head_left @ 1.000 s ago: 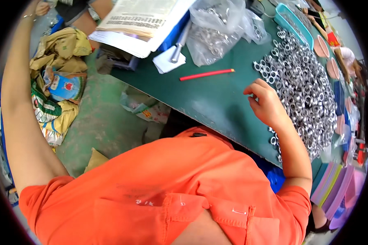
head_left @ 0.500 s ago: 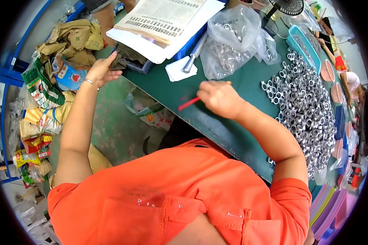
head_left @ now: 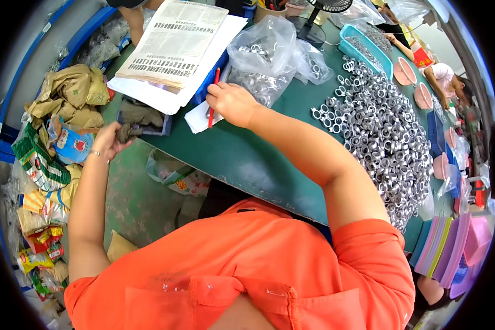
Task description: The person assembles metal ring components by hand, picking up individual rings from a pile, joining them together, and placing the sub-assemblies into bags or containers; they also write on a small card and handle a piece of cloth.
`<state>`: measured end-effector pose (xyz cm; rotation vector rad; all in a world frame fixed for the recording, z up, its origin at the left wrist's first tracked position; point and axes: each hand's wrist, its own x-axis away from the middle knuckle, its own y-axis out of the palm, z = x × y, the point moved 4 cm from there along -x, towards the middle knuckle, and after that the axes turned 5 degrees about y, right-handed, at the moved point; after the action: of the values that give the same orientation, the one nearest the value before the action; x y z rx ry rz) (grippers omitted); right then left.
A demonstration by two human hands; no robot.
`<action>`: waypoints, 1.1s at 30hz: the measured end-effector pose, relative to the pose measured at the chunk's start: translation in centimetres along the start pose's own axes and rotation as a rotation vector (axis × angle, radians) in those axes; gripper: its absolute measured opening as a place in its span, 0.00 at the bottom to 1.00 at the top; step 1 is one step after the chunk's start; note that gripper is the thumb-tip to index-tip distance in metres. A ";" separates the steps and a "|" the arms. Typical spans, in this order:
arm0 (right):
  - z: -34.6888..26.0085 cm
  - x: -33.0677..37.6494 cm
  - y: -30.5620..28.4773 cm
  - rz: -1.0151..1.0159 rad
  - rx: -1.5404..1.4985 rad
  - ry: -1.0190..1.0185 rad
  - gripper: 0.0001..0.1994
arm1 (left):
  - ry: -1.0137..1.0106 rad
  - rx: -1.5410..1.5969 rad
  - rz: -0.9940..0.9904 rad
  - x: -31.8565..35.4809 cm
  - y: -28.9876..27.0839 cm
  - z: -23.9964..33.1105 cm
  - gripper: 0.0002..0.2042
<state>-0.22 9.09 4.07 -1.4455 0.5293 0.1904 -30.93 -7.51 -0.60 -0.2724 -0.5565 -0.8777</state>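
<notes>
My left hand (head_left: 109,142) is at the near-left corner of the table, its fingers closed on a grey-brown cloth (head_left: 127,132). That cloth hangs over the edge of a small grey-blue box (head_left: 159,125) with more cloth in it. My right hand (head_left: 234,104) holds a thin red pen-like stick (head_left: 211,116) upright over a folded white paper (head_left: 197,119). The metal tool seen on that paper earlier is mostly hidden by the hand. Just beyond the hand stands a clear plastic bag (head_left: 267,55) of metal rings.
A large heap of grey metal rings (head_left: 388,137) covers the table's right side. Printed sheets (head_left: 173,44) lie on a blue bin at the back left. A turquoise basket (head_left: 390,69), a black fan (head_left: 312,30) and pink trays (head_left: 405,71) stand further back. Another person sits far right.
My left hand has come down to the box and closed on the cloth. My right hand has moved left with the red stick, now over the white paper. The view has shifted.
</notes>
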 end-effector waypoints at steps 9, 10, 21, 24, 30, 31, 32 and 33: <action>0.1 0.3 -0.5 0.204 -0.114 0.166 0.09 | 0.017 0.250 -0.019 8.4 -3.3 -5.8 0.12; -1.1 0.4 -1.9 0.324 -0.220 0.177 0.11 | 0.019 0.259 -0.103 9.4 -4.1 -6.8 0.12; -12.2 3.3 -9.3 -0.278 -0.393 0.150 0.27 | 0.095 0.333 -0.548 18.9 12.3 -7.3 0.21; -10.5 5.7 -10.3 -0.219 -0.306 0.154 0.18 | -0.018 0.347 -0.583 19.0 14.7 -8.3 0.18; -5.5 10.0 -13.5 0.226 -0.635 0.583 0.10 | -0.046 0.379 -0.700 18.5 19.0 -9.6 0.19; -3.6 11.3 -13.9 0.211 -0.601 0.817 0.09 | -0.053 0.355 -0.685 18.6 19.3 -9.8 0.19; -2.6 11.6 -14.7 0.335 -0.902 0.923 0.08 | -0.061 0.330 -0.666 18.6 19.4 -10.2 0.20; -2.0 11.7 -15.6 0.487 -1.084 0.987 0.08 | -0.067 0.328 -0.663 18.6 19.4 -10.5 0.20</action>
<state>16.30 2.87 12.57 -2.4209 1.7819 0.1347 -2.53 -12.30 1.14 0.2006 -0.8631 -1.3961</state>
